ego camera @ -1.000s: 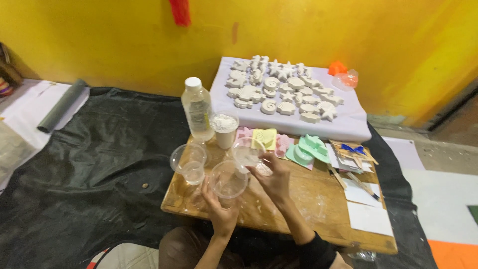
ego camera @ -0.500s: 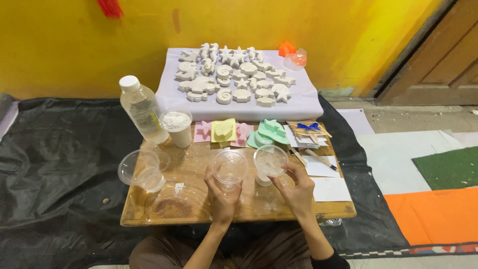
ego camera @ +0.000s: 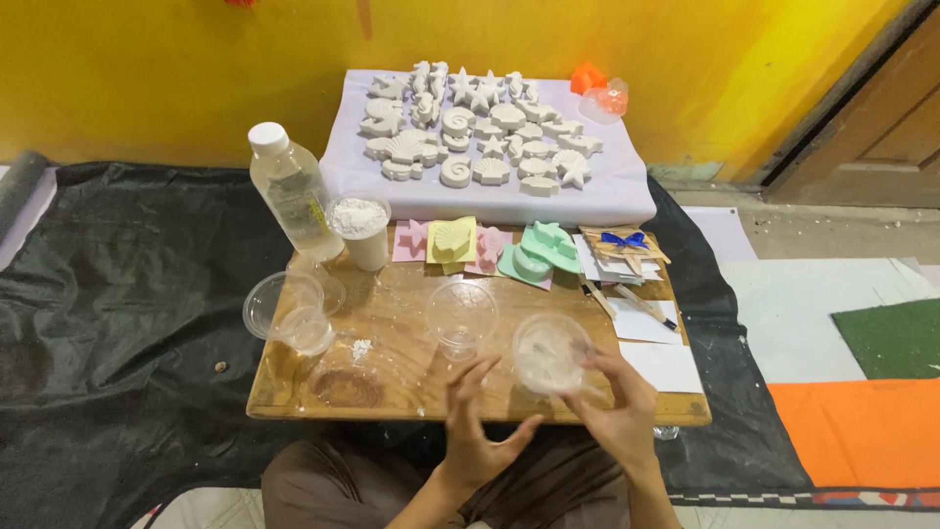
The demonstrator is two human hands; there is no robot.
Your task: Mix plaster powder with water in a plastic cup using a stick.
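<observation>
A clear cup (ego camera: 548,353) is gripped by the right hand (ego camera: 612,407) at the board's (ego camera: 411,392) near edge.
The left hand (ego camera: 480,436) is held open and empty just beside it; bare board is left between the cups.

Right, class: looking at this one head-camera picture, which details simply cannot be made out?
- Contents of the clear cup: blurred, and the right hand covers its side.
- Left hand fingers: motion-blurred.
- Label on the plastic bottle: too small.
- Roll at the left: cut off by the frame edge.

Head view, steeply down over wooden board (ego camera: 411,387)
</observation>
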